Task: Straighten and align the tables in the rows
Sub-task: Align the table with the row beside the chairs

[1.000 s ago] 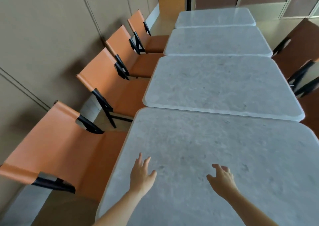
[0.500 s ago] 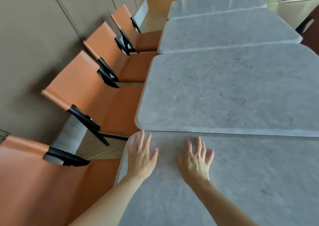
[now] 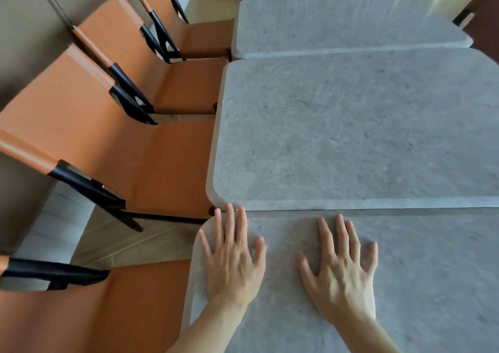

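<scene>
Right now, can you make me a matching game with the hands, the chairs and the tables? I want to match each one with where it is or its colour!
Column one:
1. left hand
2. right hand
3. chairs
4. second table

Column two:
A. orange with black frames
B. flat on the near table, away from its corner
C. grey, just beyond the fingertips
D. flat on the near table's left far corner

Pairs: 1-D, 2-B, 3-A, 4-C

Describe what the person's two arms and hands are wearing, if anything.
Nothing shows on either. The left hand and right hand are bare: no gloves, rings or wristwatch visible. Both forearms are uncovered up to the frame's lower edge, with no sleeve or cuff in view. Anything worn higher up lies outside the picture.
</scene>
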`<state>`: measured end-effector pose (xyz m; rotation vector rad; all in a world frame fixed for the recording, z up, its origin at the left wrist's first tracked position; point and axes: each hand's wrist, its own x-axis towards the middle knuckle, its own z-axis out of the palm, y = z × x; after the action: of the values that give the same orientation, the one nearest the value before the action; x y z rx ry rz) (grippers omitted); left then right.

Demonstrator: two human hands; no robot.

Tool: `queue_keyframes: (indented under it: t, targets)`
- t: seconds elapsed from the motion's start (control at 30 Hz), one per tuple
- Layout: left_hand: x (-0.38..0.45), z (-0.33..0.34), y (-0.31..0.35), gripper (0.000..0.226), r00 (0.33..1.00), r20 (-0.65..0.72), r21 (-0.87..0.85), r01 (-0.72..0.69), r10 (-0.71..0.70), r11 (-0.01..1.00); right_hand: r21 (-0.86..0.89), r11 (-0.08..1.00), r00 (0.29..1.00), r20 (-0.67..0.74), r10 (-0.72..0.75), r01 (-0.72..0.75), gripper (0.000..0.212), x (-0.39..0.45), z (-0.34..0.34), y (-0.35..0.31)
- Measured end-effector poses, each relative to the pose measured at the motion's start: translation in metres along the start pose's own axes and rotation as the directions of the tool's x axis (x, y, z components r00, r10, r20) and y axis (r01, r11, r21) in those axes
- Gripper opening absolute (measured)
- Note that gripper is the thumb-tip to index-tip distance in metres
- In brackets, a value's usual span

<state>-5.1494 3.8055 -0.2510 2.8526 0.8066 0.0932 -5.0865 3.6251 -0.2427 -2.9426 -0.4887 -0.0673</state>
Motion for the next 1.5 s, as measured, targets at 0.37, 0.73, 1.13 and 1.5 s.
queue_keyframes:
  t: [0.37,0.73,1.13,1.5]
  targets:
    - [0.004,-0.003,0.004,0.071,1.000,-0.009,-0.030,-0.006,0.006,1.000,-0.008,1.000,1.000,0.001,0.028,-0.028,0.078,0.001,-0.003,-0.001]
    - [0.003,-0.006,0.004,0.072,1.000,0.007,-0.033,-0.014,0.014,0.999,0.001,0.999,0.998,0.044,0.045,-0.045,0.082,0.000,-0.007,-0.003]
    - [0.002,-0.008,0.007,0.071,1.000,0.008,-0.078,-0.001,0.001,0.997,0.021,0.999,0.998,0.042,0.041,-0.042,0.082,0.000,-0.008,-0.003]
    - [0.006,-0.055,-0.043,0.066,0.997,0.038,-0.967,0.054,-0.069,0.249,0.040,0.999,0.999,0.036,0.028,-0.030,0.083,0.004,-0.006,0.000]
